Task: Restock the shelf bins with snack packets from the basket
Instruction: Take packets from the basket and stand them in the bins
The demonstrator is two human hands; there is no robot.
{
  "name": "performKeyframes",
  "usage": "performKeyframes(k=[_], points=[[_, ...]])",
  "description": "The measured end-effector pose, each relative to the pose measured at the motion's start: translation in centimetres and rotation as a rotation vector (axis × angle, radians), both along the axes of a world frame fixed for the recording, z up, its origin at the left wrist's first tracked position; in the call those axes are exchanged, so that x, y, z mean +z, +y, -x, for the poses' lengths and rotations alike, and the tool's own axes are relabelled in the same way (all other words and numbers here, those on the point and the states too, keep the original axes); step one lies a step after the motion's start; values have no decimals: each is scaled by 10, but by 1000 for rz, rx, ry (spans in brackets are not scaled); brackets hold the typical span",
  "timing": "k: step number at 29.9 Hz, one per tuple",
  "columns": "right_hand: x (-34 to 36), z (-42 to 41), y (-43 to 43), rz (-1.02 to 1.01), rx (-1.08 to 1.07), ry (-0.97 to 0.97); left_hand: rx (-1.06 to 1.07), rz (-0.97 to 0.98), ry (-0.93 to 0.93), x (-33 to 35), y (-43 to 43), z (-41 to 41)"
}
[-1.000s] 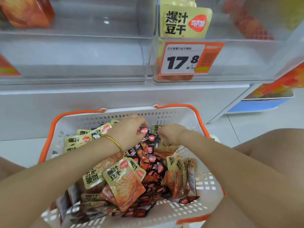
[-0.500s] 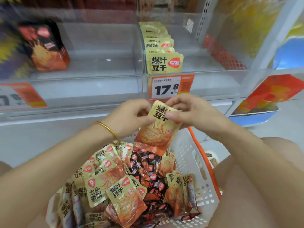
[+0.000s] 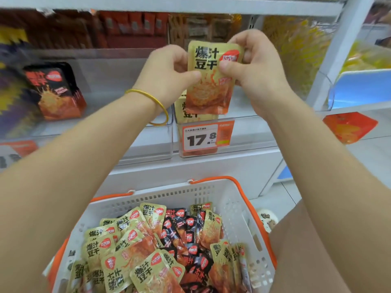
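Observation:
Both hands hold one yellow snack packet (image 3: 208, 81) upright in front of the clear shelf bin (image 3: 243, 132) with the 17.8 price tag (image 3: 201, 139). My left hand (image 3: 167, 75) pinches its left edge; my right hand (image 3: 254, 66) pinches its upper right corner. More yellow packets (image 3: 188, 112) stand in that bin behind the held one. Below, the white basket (image 3: 232, 199) with orange handles holds several yellow and black packets (image 3: 148, 250).
The left bin (image 3: 105, 81) holds a stack of black packets (image 3: 56, 92) at its left end. Shelves of other snacks run above. A white shelf upright (image 3: 336, 49) stands to the right, with a blue bin (image 3: 359, 87) beyond it. My knee shows at the lower right.
Both hands have lifted a yellow packet out of the basket and raised it to the level of the bin. The view has tilted upward.

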State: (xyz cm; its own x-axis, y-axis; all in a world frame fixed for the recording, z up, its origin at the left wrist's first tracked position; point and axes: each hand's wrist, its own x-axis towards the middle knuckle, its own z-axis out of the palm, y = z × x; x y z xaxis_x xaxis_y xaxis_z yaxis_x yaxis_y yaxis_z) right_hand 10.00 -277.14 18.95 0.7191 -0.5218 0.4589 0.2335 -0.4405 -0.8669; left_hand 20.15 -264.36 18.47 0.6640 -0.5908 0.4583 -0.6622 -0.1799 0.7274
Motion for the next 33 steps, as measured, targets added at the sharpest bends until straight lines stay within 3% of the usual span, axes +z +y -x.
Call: performKeyframes(k=[10, 16, 22, 25, 27, 30, 32, 33], points=[[-39, 0, -2, 372, -145, 340, 273, -244, -470, -29, 15, 9], [-36, -2, 2, 394, -80, 516, 270, -455, -504, -43, 20, 8], [-35, -3, 5, 330, -58, 456, 282, -338, -593, -52, 28, 7], [-38, -3, 4, 397, -77, 497, 295, -329, -573, -55, 25, 10], [-41, -1, 4, 505, -144, 501, 298, -212, -575, -53, 27, 16], [-47, 20, 18, 667, -364, 205, 303, 45, -612, -59, 49, 35], [-60, 40, 39, 670, -373, -2, 237, 69, -568, -79, 70, 49], [-71, 45, 51, 671, -322, 6, 194, 34, -520, -94, 80, 52]])
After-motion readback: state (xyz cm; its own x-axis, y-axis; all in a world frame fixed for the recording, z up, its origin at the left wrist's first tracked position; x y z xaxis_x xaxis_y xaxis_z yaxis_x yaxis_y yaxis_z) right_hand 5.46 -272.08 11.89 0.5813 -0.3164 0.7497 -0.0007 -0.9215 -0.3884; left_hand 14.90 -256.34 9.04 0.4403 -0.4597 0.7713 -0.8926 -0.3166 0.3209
